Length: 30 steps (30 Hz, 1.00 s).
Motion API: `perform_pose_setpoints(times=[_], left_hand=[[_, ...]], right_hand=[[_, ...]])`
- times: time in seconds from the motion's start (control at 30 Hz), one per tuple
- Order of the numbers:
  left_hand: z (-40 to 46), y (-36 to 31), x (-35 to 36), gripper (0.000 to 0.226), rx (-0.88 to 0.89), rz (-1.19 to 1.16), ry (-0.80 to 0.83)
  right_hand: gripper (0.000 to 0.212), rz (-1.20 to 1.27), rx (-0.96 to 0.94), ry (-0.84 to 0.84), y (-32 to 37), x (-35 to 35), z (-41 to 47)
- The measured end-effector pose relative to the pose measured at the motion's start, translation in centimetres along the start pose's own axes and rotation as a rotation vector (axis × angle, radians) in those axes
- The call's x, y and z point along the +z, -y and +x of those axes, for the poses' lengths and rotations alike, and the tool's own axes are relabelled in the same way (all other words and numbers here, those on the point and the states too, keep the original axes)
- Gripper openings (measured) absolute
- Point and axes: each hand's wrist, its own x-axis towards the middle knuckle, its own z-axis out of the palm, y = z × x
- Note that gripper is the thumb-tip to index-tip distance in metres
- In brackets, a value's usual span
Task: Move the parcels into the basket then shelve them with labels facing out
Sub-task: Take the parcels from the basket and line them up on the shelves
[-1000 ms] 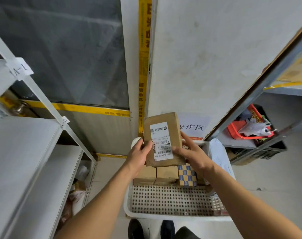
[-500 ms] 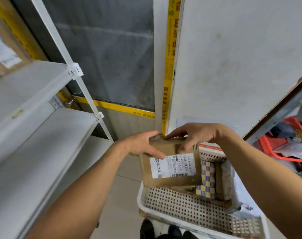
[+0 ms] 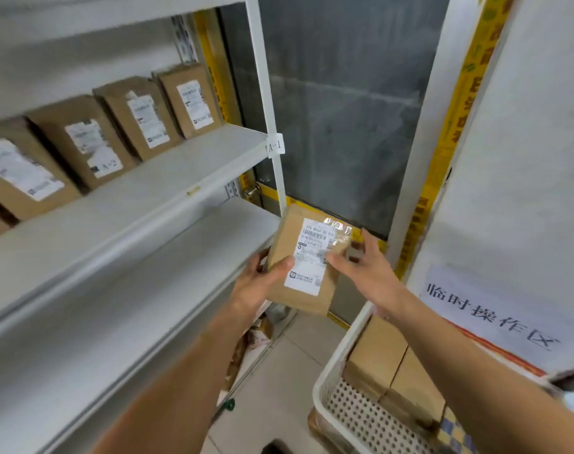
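Head camera looks down-left, close over forearms, toward shelving (image 3: 154,178).

I see my left hand (image 3: 259,283) gripping a brown labelled parcel (image 3: 307,263) just right of the white shelf (image 3: 168,178), my right hand (image 3: 366,267) touching its right edge, above the white basket (image 3: 331,381) holding more parcels (image 3: 390,371).

Seven parcels (image 3: 307,260), one basket (image 3: 336,365)

Both forearms are being shown bare to the frame edge; no sleeves, gloves, rings or watches are being worn on the left hand (image 3: 258,283) or the right hand (image 3: 367,268).
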Motion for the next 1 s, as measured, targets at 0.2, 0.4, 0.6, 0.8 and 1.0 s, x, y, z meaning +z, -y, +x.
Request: perform_pose_setpoints(times=[0.2, 0.4, 0.6, 0.8, 1.0], left_hand=[[0.1, -2.7, -5.7, 0.074, 0.142, -0.090, -0.043], [2.7, -7.3, -14.9, 0.069, 0.327, 0.115, -0.017], [5.9, -11.2, -22.1, 0.056, 0.462, 0.214, -0.060], [9.8, -13.5, -26.3, 0.079, 0.446, 0.229, -0.140], [13.9, -14.2, -27.7, 0.070, 0.401, 0.294, -0.162]], right_hand=[[0.045, 0.158, -0.093, 0.082, 3.7, 8.4, 2.3], [0.038, 0.133, -0.193, 0.063, 8.8, 14.9, 6.6], [0.047, 0.133, -0.232, 0.095, 12.3, 21.0, 9.9], [0.057, 0.017, -0.303, 0.198, 16.2, 23.8, 13.9], [0.058, -0.085, -0.337, 0.160, 17.6, 26.2, 20.2]])
